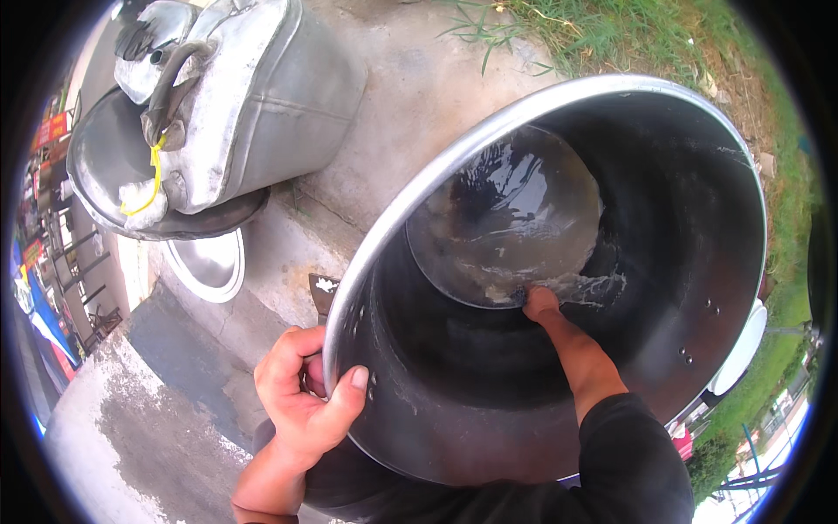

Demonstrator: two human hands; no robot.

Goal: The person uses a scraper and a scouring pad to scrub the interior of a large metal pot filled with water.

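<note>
A large deep metal pot (432,432) leans towards me, its wide bright rim (419,203) facing up. My left hand (308,386) grips that rim on the left, thumb inside and fingers outside. Deep within the pot, my right hand (542,302) is closed on a small dark scrubber (520,295), probably steel wool, against the lower wall near the bottom. Murky water (517,223) covers the pot's bottom and splashes up the wall just right of my right hand. Dark brown and black tones cover the inner wall, with paired rivets on both sides.
At upper left, a dented metal vessel (294,98) with a yellow tie (157,167) rests on a round metal lid or basin (98,164). Below it lies a shiny metal basin (208,262) on the concrete (419,85). Grass (609,33) borders the upper right.
</note>
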